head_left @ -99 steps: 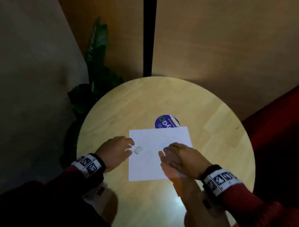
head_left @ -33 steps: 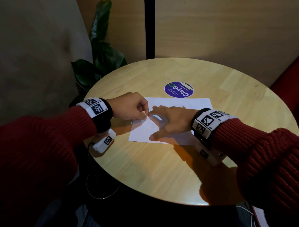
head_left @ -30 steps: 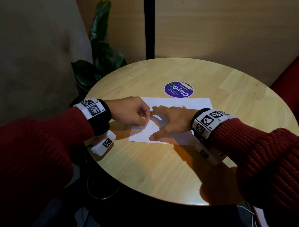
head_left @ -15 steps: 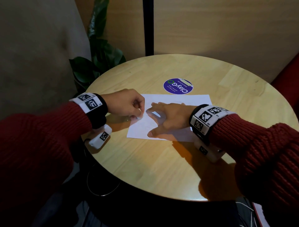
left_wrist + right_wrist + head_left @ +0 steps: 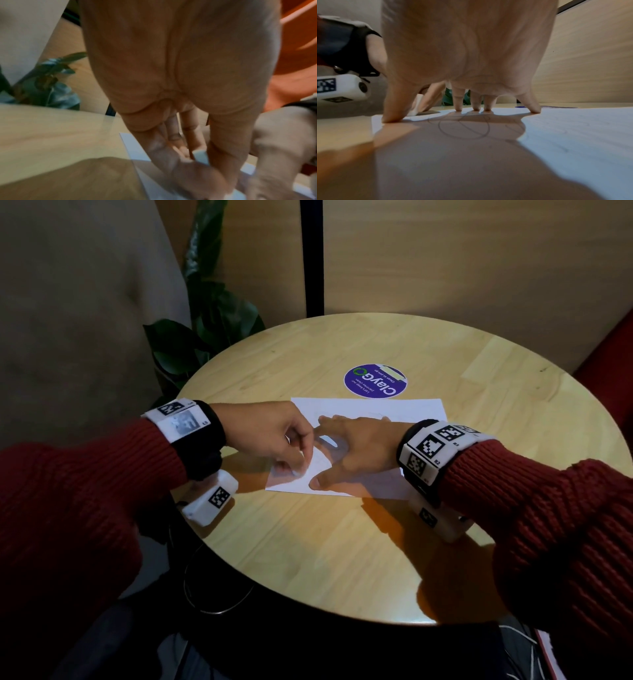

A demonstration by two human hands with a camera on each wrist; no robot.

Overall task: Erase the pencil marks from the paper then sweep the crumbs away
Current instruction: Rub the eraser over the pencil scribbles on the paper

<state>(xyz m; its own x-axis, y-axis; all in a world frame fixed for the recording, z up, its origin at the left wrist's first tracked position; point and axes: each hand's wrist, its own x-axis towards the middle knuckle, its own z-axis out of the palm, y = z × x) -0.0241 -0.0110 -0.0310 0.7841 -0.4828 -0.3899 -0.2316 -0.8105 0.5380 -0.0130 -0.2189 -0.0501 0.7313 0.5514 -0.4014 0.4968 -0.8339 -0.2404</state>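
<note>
A white sheet of paper [image 5: 370, 412] lies on the round wooden table [image 5: 342, 542]. My left hand [image 5: 274, 436] pinches a small white eraser [image 5: 201, 157] and presses it onto the sheet's near-left part; the same eraser [image 5: 416, 108] shows in the right wrist view. My right hand [image 5: 356, 446] is spread flat on the paper, fingertips [image 5: 458, 108] and thumb pressing it down. Looping pencil marks [image 5: 464, 128] lie under my right palm. Crumbs are too small to make out.
A purple round sticker [image 5: 375, 381] sits on the table just beyond the paper. A potted plant [image 5: 205, 326] stands off the table's far-left edge, by wooden wall panels. A red seat [image 5: 613, 344] is at the right.
Since 3.3 s ago my left hand has picked up the eraser from the paper's left edge. Over the last second it rubs back and forth on the near-left of the sheet; my right hand stays pressing.
</note>
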